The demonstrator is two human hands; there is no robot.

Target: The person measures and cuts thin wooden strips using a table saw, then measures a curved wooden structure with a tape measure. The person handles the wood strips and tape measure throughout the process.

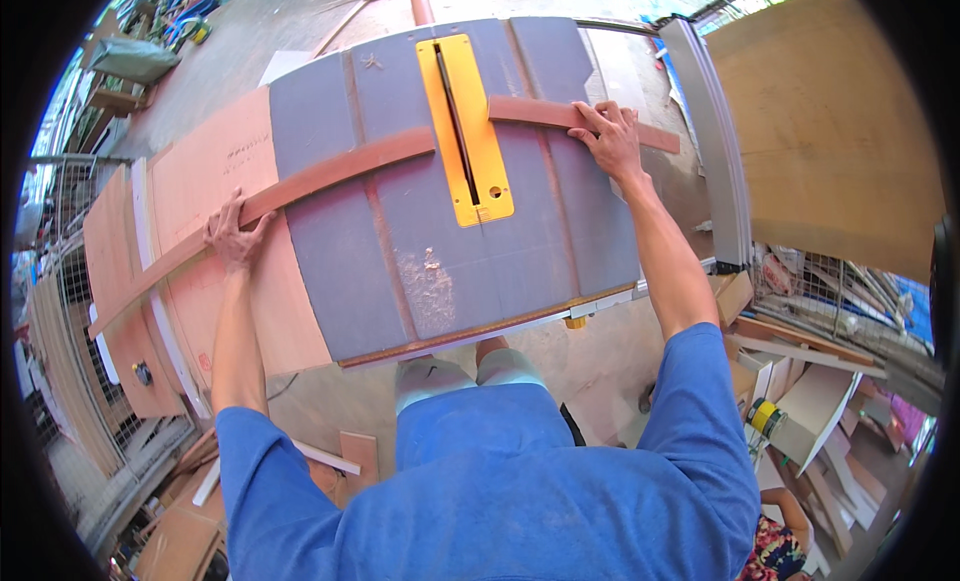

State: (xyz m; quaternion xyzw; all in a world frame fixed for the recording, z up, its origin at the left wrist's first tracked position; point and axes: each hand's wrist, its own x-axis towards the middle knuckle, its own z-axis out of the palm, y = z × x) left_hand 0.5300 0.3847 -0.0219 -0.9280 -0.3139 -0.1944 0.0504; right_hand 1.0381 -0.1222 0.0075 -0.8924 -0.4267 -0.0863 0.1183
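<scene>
A table saw with a grey top (350, 271) lies in front of me, and a yellow insert plate (470, 196) with a long dark slot is set into it. Left of the plate runs a long reddish-brown wooden strip (340, 171), its right end close to the plate's edge. My left hand (238, 233) grips that strip, fingers across it and thumb on the near side. On the other side, a shorter wooden strip (525, 111) touches or overlaps the plate's right edge. My right hand (608, 139) is closed over it. Whether the blade stands up in the slot is hard to tell.
A pinkish plywood panel (215, 161) extends the top leftward. Sawdust (425, 286) lies near the front. A metal fence (705, 131) and large tan board (820, 131) stand right. Offcuts (835, 461) crowd the lower right, beside another person's patterned clothing (775, 549).
</scene>
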